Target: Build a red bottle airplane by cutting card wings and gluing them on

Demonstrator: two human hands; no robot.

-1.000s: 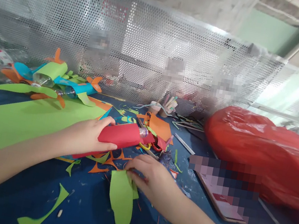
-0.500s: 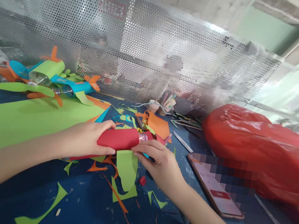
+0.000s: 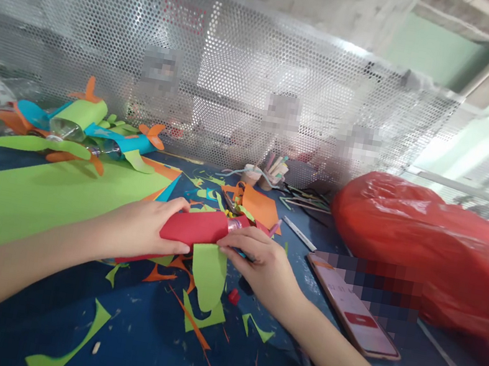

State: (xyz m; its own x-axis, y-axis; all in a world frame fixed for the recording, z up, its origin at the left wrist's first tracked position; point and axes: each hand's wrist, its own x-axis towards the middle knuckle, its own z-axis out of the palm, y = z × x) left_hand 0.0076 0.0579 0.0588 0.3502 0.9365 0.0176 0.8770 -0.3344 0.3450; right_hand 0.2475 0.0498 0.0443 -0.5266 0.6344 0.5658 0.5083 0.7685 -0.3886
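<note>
Looking in from a distance through the head camera, I find a red-wrapped bottle (image 3: 199, 227) held sideways at mid-table between two bare hands. Its long axis slants gently upward from left to right; the clear neck (image 3: 234, 225) points right and slightly away. Whether it touches the table I cannot tell. The left hand (image 3: 146, 226) is wrapped around its left part, thumb on the near side. The right hand (image 3: 262, 257) pinches the top edge of a green paper flap (image 3: 207, 277) at the bottle's near side, close to the neck; its rounded end hangs toward me. Ideally, I would steady the bottle without denting it and press that edge flat along its axis. Orange scraps (image 3: 159, 274) lie nearer me, a green sheet (image 3: 57, 194) left, a phone (image 3: 346, 302) right, all on a blue table (image 3: 141, 341).
</note>
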